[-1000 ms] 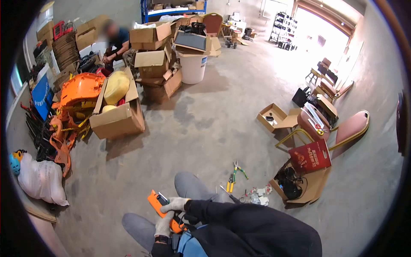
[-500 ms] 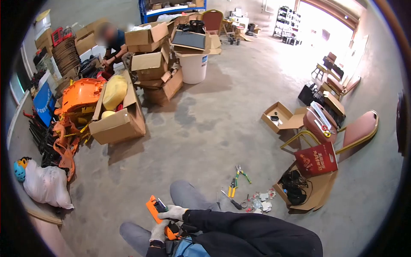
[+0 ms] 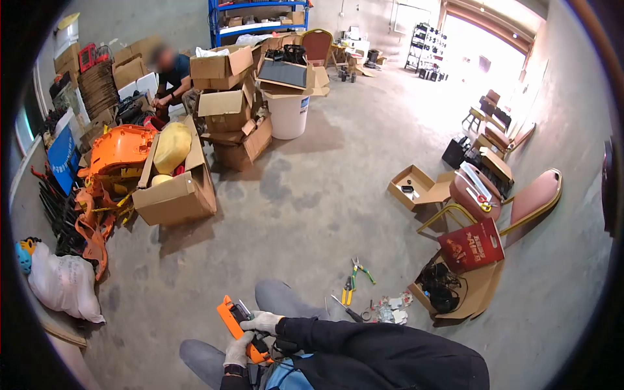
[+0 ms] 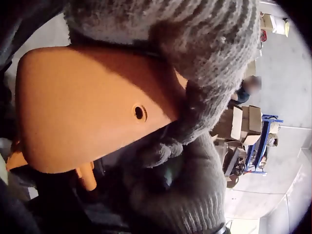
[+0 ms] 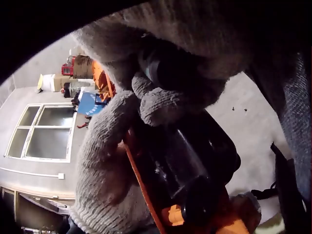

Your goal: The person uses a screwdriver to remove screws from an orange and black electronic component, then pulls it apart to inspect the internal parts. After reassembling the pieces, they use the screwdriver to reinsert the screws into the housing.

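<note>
Both hands wear pale knit gloves and are close together over the lap. My left hand [image 3: 237, 351] grips an orange plastic housing [image 4: 78, 107], whose smooth outer side has one small round hole. Black parts [image 5: 183, 161] fill the inner side of the housing. My right hand [image 3: 262, 322] lies against that inner side, its fingers curled round a dark, shiny piece [image 4: 168, 178] that they mostly hide; I cannot tell its kind. A thin pale rod [image 3: 245, 306] shows just beyond the right fingers.
On the floor to the right lie yellow-and-green pliers [image 3: 348, 286], a screwdriver [image 3: 348, 309] and small scraps [image 3: 391, 308]. An open carton [image 3: 481, 296] with black cables stands by a chair [image 3: 536, 201]. Cartons [image 3: 175, 201] and orange shells [image 3: 122, 153] fill the left, where another person [image 3: 174, 77] sits.
Both hands keep their hold on the orange housing, with only slight movement. The head view has shifted a little, so the surroundings sit slightly differently in it.
</note>
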`<state>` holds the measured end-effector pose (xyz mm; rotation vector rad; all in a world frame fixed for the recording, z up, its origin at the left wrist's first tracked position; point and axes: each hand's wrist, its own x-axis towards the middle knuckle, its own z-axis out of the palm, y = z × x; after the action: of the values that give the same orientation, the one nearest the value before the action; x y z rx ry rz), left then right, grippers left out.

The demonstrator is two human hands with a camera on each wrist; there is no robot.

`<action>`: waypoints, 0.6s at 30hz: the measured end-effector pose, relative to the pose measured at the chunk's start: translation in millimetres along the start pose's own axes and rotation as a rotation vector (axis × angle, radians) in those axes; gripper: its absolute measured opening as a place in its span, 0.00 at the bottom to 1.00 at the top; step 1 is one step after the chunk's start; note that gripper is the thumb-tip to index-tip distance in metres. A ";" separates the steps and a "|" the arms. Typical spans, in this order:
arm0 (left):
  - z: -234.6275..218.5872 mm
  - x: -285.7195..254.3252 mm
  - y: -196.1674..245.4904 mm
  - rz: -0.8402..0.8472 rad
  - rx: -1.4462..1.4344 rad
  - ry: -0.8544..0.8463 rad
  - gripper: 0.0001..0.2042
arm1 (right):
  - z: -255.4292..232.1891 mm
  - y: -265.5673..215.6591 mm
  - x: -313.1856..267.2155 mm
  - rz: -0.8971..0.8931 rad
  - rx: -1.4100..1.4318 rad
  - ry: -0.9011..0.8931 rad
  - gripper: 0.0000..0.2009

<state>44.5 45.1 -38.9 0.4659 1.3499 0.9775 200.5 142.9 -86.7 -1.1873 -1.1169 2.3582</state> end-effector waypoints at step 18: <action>-19.8 -30.9 17.1 -0.061 -0.110 -0.079 0.22 | 16.8 -18.4 -18.0 0.036 -0.042 -0.091 0.18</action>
<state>22.7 24.9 -11.4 0.3739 1.2257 0.9675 197.1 136.7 -56.8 -1.1333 -1.1897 2.4501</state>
